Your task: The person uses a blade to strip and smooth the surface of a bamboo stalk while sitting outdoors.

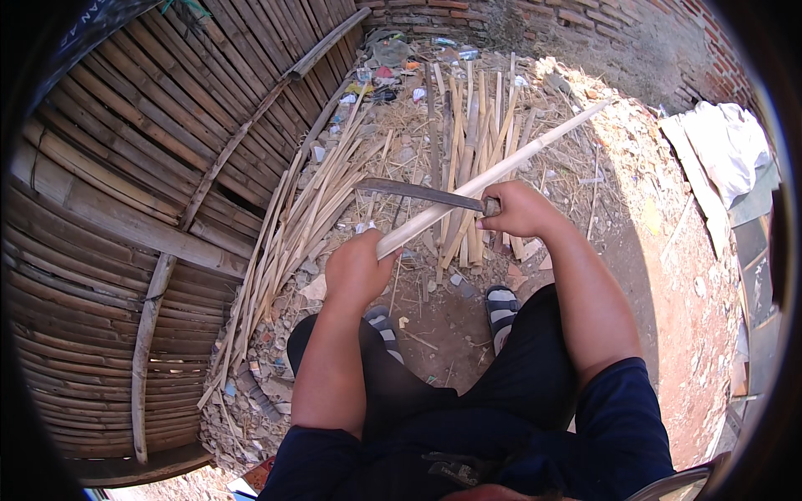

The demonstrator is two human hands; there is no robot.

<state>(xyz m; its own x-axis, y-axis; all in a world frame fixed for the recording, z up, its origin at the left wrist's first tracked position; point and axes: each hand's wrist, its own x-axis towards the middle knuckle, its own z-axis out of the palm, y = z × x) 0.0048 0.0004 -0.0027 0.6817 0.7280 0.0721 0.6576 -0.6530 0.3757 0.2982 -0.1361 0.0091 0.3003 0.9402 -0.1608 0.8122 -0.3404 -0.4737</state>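
Observation:
My left hand [354, 265] is closed round the near end of a long pale bamboo strip [510, 164], which slants up and away to the right. In my right hand [520, 212] is the handle of a machete [419, 192]. Its dark blade points left and crosses the strip just beyond my left hand; I cannot tell whether the edge bites into it. Below the strip, a bundle of split bamboo pieces [472, 125] lies on the ground ahead of my feet.
Many thin bamboo strips [292, 204] lie along a slatted bamboo wall [125, 192] on the left. A brick wall [576, 33] closes off the back, with scattered litter at its foot. White sacks [723, 146] sit at the far right. My sandalled feet [503, 313] stand on rubble and dirt.

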